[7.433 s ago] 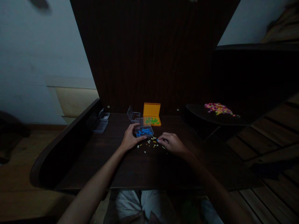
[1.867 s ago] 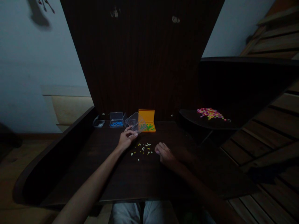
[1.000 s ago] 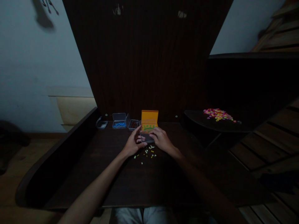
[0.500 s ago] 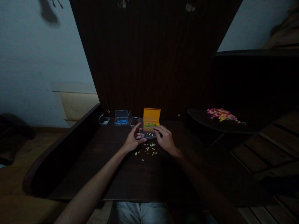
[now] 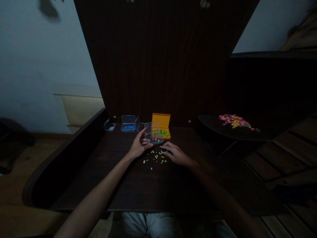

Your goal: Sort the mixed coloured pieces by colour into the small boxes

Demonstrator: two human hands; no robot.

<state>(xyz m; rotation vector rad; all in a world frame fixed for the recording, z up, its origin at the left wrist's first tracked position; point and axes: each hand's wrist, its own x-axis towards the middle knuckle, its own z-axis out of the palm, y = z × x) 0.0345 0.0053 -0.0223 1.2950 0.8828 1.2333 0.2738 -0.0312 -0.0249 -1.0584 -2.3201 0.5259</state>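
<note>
My left hand (image 5: 138, 145) is closed round the left side of a small clear plastic box (image 5: 161, 142) with its lid raised. A few pale pieces lie inside the box. My right hand (image 5: 176, 155) is low over the table, just right of the loose white and yellow pieces (image 5: 156, 156). Its thumb and forefinger are apart, and I see nothing between them. Behind the clear box stands an open orange box (image 5: 161, 118) with green pieces (image 5: 164, 133) in it.
At the back left are a clear box with blue pieces (image 5: 128, 128), a partly hidden clear box (image 5: 141, 126) and a small box with something white (image 5: 110, 127). A pile of pink and yellow pieces (image 5: 235, 121) lies on the curved side shelf (image 5: 210, 125). A raised side board (image 5: 66, 155) borders the left.
My right hand has left the clear box and come down towards me, beside the loose pieces. My left hand has shifted slightly left with the box.
</note>
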